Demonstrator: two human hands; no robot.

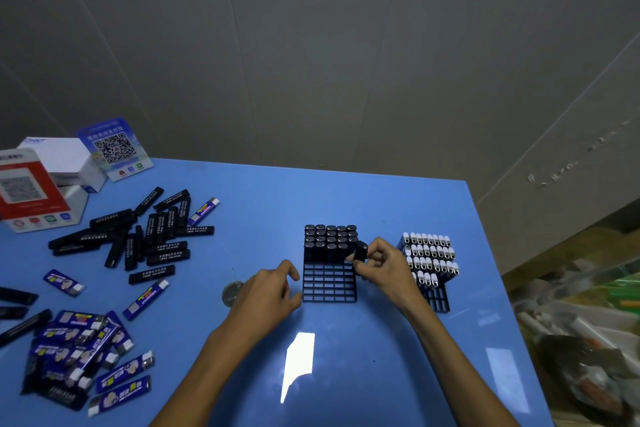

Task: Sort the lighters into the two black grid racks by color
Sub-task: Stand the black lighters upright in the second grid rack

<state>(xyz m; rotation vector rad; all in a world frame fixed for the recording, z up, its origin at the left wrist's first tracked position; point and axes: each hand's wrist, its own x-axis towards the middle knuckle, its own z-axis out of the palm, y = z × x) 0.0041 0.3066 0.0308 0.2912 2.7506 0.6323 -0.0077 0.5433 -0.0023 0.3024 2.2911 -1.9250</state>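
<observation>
On the blue table (346,198), seen from the head camera, the right hand (384,269) pinches one black lighter (361,251) at the right edge of the left rack (329,282); its lower end is hidden behind the fingers. The left hand (268,298) rests with loosely curled fingers, holding nothing, touching that rack's left side. Four rows of black lighters fill its far half; the near rows stand free. Just right of the right-hand fingers, the right rack (437,298), partly hidden by the wrist, carries about four rows of white-capped blue lighters (429,253). Far left of the fingers lie a loose black pile (145,236) and a blue pile (83,350), too tangled to count, some cut off by the frame.
</observation>
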